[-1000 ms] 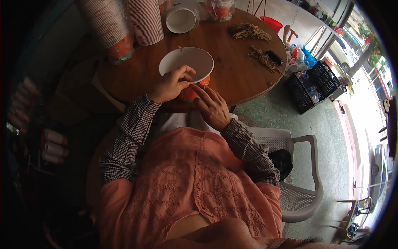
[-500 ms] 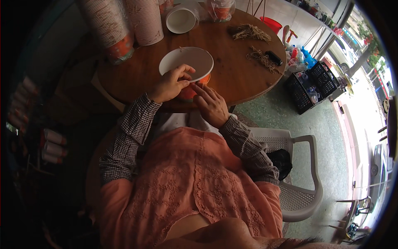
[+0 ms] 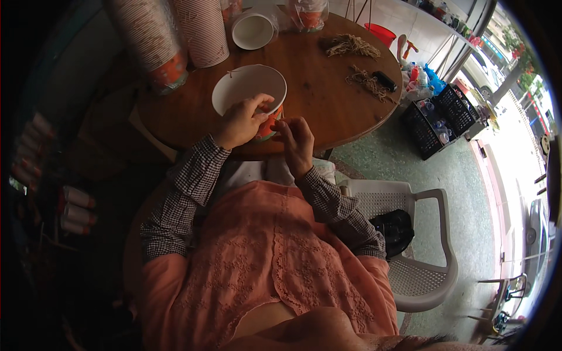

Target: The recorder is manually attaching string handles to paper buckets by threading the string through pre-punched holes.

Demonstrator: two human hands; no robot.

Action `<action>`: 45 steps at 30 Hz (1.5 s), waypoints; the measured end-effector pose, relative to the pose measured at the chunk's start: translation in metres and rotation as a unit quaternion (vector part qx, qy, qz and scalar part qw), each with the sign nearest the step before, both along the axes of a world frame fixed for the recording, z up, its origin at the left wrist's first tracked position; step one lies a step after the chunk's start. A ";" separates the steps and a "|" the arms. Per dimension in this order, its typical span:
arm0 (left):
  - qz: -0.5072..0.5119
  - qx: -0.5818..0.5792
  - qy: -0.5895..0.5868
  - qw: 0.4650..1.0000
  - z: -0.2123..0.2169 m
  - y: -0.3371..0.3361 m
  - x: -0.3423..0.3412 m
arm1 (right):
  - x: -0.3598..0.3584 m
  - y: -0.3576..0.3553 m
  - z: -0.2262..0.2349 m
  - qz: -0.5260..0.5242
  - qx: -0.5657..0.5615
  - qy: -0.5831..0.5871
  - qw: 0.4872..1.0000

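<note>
A paper bowl (image 3: 243, 88), white inside and orange outside, stands near the front edge of the round wooden table (image 3: 316, 88). My left hand (image 3: 241, 121) grips its near rim and side. My right hand (image 3: 297, 142) is pressed to the bowl's right side at the table edge, fingers pinched together; whether it holds a string there is too small to tell.
Tall stacks of paper cups (image 3: 175, 41) rise at the table's back left. A second white bowl (image 3: 253, 30) sits behind. Bundles of brown string (image 3: 351, 45) lie at the right. A white plastic chair (image 3: 418, 245) and black crates (image 3: 436, 120) stand to my right.
My right hand has shifted slightly at the bowl's side. The left hand stays on the rim and the bowl has not moved.
</note>
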State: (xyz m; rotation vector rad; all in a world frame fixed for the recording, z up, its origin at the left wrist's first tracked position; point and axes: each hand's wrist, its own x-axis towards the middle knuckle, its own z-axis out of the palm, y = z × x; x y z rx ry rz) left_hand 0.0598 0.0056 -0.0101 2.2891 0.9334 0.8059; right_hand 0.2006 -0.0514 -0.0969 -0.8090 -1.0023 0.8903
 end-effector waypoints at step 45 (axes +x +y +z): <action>0.032 0.057 -0.120 0.991 -0.009 0.022 -0.012 | 0.026 0.057 0.083 -0.014 0.118 -0.366 0.923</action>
